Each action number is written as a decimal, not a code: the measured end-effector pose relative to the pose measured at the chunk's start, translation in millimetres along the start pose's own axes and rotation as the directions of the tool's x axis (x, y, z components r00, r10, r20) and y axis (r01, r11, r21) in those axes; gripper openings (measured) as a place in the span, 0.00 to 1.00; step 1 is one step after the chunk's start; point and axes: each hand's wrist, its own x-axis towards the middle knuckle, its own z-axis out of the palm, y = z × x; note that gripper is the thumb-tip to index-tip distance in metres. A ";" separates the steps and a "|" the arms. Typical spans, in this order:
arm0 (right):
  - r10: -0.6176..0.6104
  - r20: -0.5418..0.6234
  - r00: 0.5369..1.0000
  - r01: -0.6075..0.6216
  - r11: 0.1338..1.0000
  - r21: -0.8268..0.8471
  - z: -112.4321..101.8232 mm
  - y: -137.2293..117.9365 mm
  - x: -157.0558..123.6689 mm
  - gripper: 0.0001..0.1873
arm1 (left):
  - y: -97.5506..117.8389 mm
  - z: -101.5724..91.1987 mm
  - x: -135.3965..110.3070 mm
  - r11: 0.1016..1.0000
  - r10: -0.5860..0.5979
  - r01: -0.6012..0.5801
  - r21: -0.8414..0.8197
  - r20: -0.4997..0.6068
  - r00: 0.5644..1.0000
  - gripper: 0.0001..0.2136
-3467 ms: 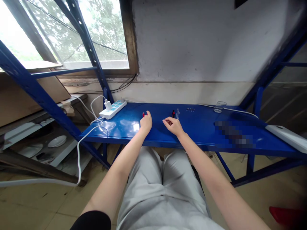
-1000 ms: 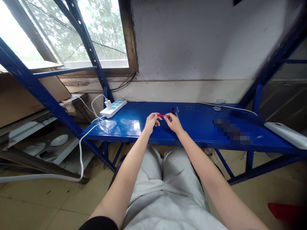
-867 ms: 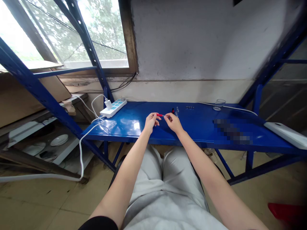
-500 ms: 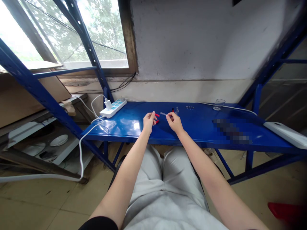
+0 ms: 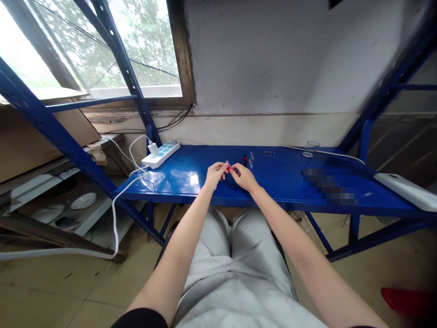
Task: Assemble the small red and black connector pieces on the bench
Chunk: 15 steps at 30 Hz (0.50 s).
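Fingertips of my left hand [image 5: 215, 174] are closed around a small red part [image 5: 228, 169], over the front half of the blue table. Right beside it, my right hand [image 5: 244, 176] pinches at a slim clear tube [image 5: 228, 163], which now meets the red part. The fingers hide most of both pieces, so how they fit together cannot be made out. Just beyond my right hand lie a black-and-red piece [image 5: 245, 160] and a row of small clear pieces [image 5: 251, 159]. Farther back sits a row of several tiny metallic parts [image 5: 269, 153].
A white power strip [image 5: 161, 155] with a plug and cable lies at the table's left end. A clear glass [image 5: 311, 149] stands at the back right, near a blurred-out dark object [image 5: 327, 186] and a white device [image 5: 408, 191]. Blue uprights frame both ends.
My hands have come together from a small gap. The clear tube in my right hand has moved left to the red part in my left hand.
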 end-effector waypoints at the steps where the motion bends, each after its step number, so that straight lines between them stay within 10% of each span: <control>1: -0.004 0.006 1.000 0.004 1.000 -0.007 0.4 0.5 0.0 0.11 | -0.1 0.0 -0.1 1.000 0.001 -0.001 0.004 0.006 1.000 0.16; 15: -0.089 0.040 0.995 0.088 0.996 0.021 7.6 13.2 3.9 0.12 | -1.2 0.8 -0.1 0.996 0.024 -0.026 0.084 0.022 0.999 0.17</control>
